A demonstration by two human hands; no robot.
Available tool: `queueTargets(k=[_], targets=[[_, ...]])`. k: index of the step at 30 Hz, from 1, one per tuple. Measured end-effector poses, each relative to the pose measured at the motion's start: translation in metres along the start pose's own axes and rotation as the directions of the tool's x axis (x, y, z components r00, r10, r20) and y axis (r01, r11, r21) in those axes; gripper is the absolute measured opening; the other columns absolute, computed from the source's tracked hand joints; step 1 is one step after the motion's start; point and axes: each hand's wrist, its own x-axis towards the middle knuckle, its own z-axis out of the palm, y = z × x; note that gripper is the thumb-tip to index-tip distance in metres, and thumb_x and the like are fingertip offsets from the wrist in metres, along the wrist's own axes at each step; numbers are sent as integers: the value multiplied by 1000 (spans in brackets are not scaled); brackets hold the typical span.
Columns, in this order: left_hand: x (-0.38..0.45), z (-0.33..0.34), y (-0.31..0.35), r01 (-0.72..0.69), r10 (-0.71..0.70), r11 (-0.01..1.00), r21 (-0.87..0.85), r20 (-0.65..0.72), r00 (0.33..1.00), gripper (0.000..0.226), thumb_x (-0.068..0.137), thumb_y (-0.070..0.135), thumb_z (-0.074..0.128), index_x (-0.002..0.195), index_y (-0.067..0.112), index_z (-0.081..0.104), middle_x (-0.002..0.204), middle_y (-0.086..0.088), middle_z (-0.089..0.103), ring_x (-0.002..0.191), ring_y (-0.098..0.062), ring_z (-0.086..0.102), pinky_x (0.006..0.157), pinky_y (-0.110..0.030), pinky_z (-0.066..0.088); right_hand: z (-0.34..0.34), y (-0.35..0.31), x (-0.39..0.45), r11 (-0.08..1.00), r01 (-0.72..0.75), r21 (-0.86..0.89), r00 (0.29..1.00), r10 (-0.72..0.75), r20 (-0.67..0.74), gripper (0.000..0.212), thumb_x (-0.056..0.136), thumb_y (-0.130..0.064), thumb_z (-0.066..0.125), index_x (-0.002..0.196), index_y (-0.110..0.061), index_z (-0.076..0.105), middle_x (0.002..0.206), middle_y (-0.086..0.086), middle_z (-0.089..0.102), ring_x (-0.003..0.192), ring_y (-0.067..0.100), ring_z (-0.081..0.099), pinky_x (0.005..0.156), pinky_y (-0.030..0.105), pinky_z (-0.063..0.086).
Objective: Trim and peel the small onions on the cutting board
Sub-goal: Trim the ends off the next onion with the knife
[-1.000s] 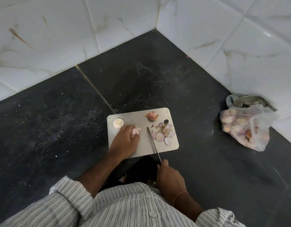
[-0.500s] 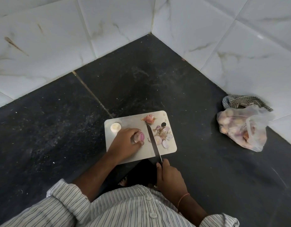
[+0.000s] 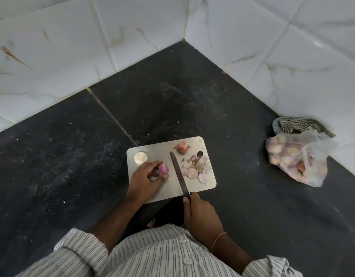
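A steel cutting board (image 3: 152, 148) lies on the dark floor. My left hand (image 3: 146, 179) pinches a small purple onion (image 3: 163, 169) against the board's left half. My right hand (image 3: 200, 213) grips the handle of a knife (image 3: 178, 173), whose blade lies flat on the board just right of that onion, tip pointing away from me. An unpeeled pink onion (image 3: 182, 146) sits at the board's far edge. A pale peeled onion (image 3: 141, 157) stands at the far left corner. Skins and cut ends (image 3: 196, 168) are piled on the right side.
A clear plastic bag of small onions (image 3: 296, 158) lies on the floor to the right, against a checked cloth (image 3: 300, 124) at the white tiled wall. White tiled walls meet in a corner ahead. My striped shirt fills the bottom of the view.
My left hand has turned the onion, so its purple side shows between the fingertips. The knife blade has shifted further onto the board, close beside the onion.
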Motion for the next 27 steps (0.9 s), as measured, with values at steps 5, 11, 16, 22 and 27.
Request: queueTargets(k=[5, 11, 16, 22, 27], targets=[[1, 1, 0, 45, -45, 999, -31, -7, 999, 56, 86, 38, 90, 138, 33, 71, 118, 21, 74, 101, 3, 71, 90, -9, 54, -1, -10, 3, 1000, 13, -22, 1000, -13, 8, 26, 112, -43, 35, 98, -25, 45, 78, -7, 60, 69, 18, 62, 59, 35, 46], [6, -2, 0, 39, -38, 998, -40, 21, 999, 55, 84, 37, 92, 135, 34, 74, 120, 23, 73, 103, 1, 71, 95, -23, 58, -1, -13, 4, 999, 1, -54, 999, 1, 43, 26, 112, -45, 34, 103, -25, 48, 83, -3, 67, 72, 18, 66, 66, 43, 56], [10, -2, 1, 59, -58, 996, -60, 16, 998, 61, 78, 39, 96, 134, 28, 76, 123, 22, 70, 103, 3, 71, 93, -12, 55, -4, -14, 3, 997, 10, -82, 999, -7, 36, 26, 112, -45, 34, 103, -24, 48, 86, -2, 68, 74, 20, 67, 69, 44, 57], [11, -2, 2, 79, -78, 994, -72, 17, 997, 61, 78, 38, 96, 134, 28, 75, 114, 21, 72, 102, 3, 69, 88, -6, 52, -6, -12, 0, 996, 6, -87, 999, -1, 50, 27, 112, -46, 34, 102, -26, 48, 86, -4, 67, 75, 17, 67, 70, 43, 59], [10, -3, 1, 89, -88, 993, -78, 15, 996, 57, 79, 35, 95, 132, 27, 76, 111, 20, 72, 101, 7, 67, 81, -2, 49, -9, -13, 0, 996, 28, -89, 997, -22, 70, 26, 113, -45, 33, 102, -25, 46, 84, -7, 62, 73, 15, 63, 67, 37, 54]])
